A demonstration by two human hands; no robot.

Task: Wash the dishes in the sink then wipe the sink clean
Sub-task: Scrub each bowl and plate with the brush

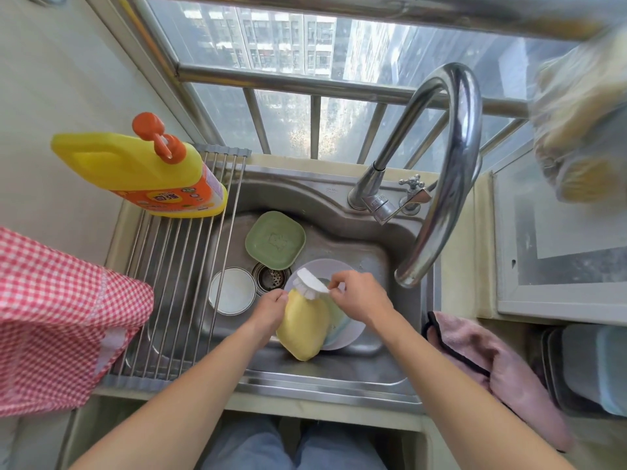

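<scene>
a: what are the hands doing over the sink [315, 195]?

b: the left hand [269, 308] pinches the upper edge of a yellow plate [303, 325], fingers curled on its rim, holding it tilted on edge above the basin. the right hand [359, 300] has its fingers closed round the handle of a white brush [310, 281], whose bristles touch the plate's top end.

a: and the other dishes?

b: behind the yellow plate, at about 3 o'clock from it, a pale round plate [342, 335] lies on the sink floor. a green square dish [275, 239] leans at 12 o'clock from the drain [271, 276], and a white bowl [232, 290] sits at 9 o'clock from the drain, just beside it.

a: anything around the sink?

b: a roll-up rack [176, 266] covers its 9 o'clock side, with a yellow detergent bottle [142, 171] on the far end. the faucet [441, 171] arches over at 2 o'clock. a pink cloth [492, 368] lies on the counter at 4 o'clock, a red checked cloth [57, 317] at 8 o'clock.
</scene>
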